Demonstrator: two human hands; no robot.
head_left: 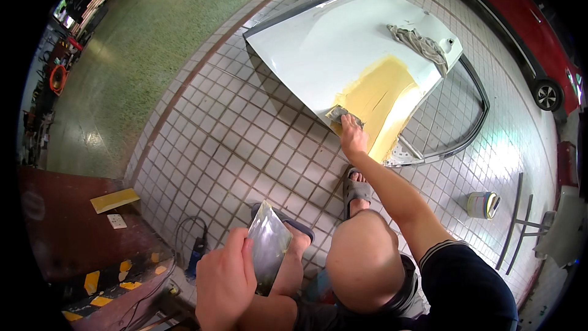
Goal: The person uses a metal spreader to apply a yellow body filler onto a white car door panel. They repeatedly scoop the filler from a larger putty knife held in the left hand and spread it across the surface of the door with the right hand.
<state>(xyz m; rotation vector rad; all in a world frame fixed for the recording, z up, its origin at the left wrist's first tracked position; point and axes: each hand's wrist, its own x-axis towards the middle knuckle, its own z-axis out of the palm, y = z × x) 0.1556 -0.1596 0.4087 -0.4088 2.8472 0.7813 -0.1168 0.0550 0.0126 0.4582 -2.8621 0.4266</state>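
Observation:
A white car door (306,46) lies on the tiled floor, outer side up, its window frame to the right. Yellow body filler (381,95) covers a broad patch near the window side, with ridges and streaks in it. My right hand (353,138) grips a flat grey putty spreader (335,112), pressed to the patch's left edge by the door's rim. Close to me, my left hand (226,276) is wrapped round the side of a shiny metal sheet (270,248), tilted upright, with a little yellow filler at its tip. A crumpled grey rag (419,44) rests on the door's far right.
To the right stand an open tin (482,205) and a dark metal stand (520,224). A red car (511,6) is parked at the far right. On the left are a brown box-like block (67,220) with hazard stripes and a corded dark blue tool (197,251).

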